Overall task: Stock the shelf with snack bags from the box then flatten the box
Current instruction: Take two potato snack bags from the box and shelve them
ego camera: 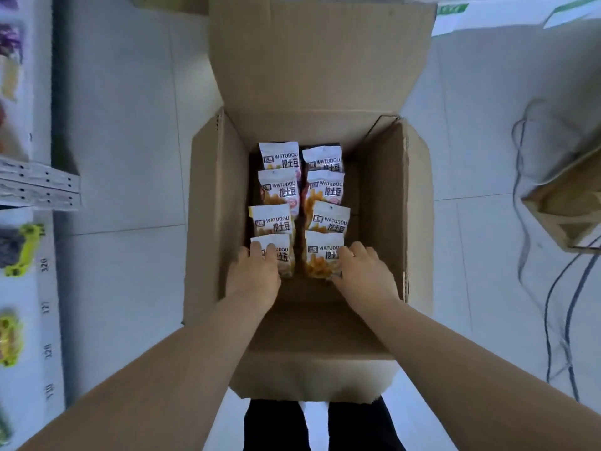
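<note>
Early | cardboard box (pixel 383 196) holds eight WATUDOU bags (pixel 279 187) (flattening pending) | left grip (pixel 255 271) and right grip (pixel 364 271) each clutch nearest bag

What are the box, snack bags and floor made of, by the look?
Box: brown cardboard, likely corrugated, matte; creased flaps, raw cut edges. Snack bags: probably thin plastic film, glossy and printed; crinkles, sheen, flat sealed tops. Floor: looks like pale glazed tile; straight grout lines, soft reflections.
</note>
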